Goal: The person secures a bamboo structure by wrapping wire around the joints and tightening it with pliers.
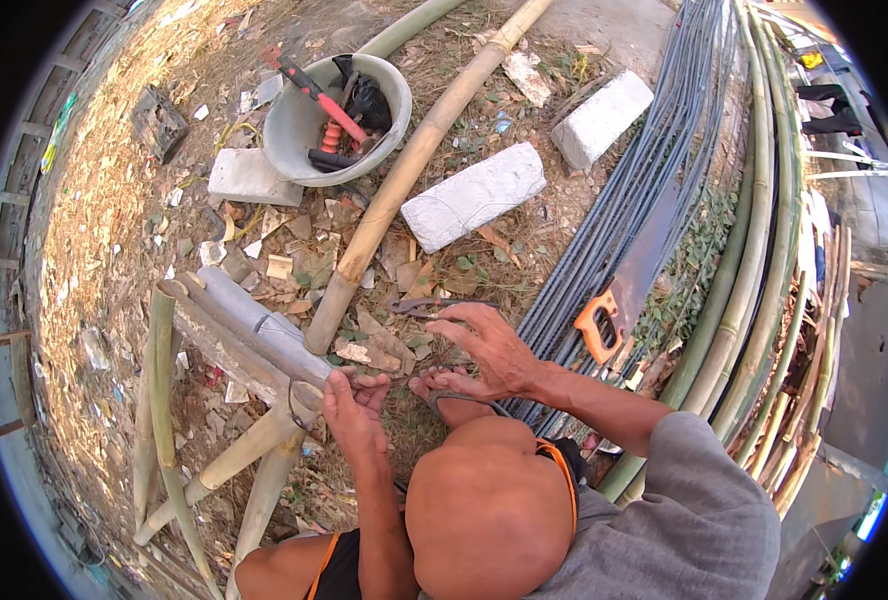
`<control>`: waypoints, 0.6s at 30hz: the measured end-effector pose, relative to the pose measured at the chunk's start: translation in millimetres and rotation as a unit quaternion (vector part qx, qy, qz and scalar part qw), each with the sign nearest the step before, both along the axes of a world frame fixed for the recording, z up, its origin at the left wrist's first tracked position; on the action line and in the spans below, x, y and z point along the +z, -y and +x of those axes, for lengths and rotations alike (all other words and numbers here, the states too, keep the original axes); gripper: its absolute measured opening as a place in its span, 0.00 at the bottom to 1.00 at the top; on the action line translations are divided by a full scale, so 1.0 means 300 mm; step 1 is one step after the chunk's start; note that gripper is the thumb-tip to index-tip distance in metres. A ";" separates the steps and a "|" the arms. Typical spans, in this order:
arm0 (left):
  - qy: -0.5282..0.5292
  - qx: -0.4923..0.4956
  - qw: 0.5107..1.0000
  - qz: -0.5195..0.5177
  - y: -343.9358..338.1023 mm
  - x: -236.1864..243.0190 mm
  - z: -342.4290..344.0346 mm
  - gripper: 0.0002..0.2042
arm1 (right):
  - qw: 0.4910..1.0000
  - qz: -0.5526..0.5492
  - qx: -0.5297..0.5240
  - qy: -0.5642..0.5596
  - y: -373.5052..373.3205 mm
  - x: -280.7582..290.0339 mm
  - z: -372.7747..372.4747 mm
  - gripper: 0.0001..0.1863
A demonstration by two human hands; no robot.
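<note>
My left hand (357, 410) is at the end of a bamboo trestle (254, 435) with curled fingers, beside a thin wire loop (301, 420); what they grip is too small to make out. A grey pipe-like length (249, 305) lies along the trestle's top. My right hand (489, 355) holds dark pincers (414, 307) loosely in its fingers, above the littered ground. A long bamboo pole (394, 210) lies beyond my left hand. My sandalled foot (449, 400) shows below my right hand.
A grey basin (284, 135) holds a red-handled hammer (319, 95) and other tools. White blocks (474, 195) lie ahead. To the right are bundled steel bars (664, 130), a handsaw (599, 325) lying on them, and long bamboo poles (754, 280). Debris covers the ground.
</note>
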State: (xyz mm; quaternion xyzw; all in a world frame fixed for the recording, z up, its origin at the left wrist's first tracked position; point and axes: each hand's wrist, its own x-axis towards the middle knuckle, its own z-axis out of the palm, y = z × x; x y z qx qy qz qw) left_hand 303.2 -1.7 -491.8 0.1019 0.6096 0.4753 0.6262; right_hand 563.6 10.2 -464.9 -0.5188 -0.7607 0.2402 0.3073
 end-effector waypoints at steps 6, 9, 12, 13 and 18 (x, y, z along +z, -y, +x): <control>-0.017 0.005 1.000 -0.002 -0.012 0.033 -0.050 0.17 | 0.908 -0.092 -0.398 -0.094 -0.167 -0.037 0.319 0.17; -0.011 0.007 1.000 0.000 -0.001 0.038 -0.062 0.17 | 0.902 0.061 -0.408 0.126 -0.253 -0.015 0.453 0.17; -0.025 0.013 1.000 -0.007 -0.004 0.067 -0.082 0.17 | 0.875 0.059 -0.336 0.343 -0.249 -0.044 0.571 0.19; -0.033 0.018 0.999 0.004 -0.013 0.089 -0.079 0.17 | 0.866 -0.018 -0.272 0.420 -0.231 -0.083 0.629 0.20; -0.093 0.064 0.993 0.045 -0.013 0.156 -0.179 0.18 | 0.905 -0.075 -0.292 0.301 -0.261 -0.019 0.630 0.26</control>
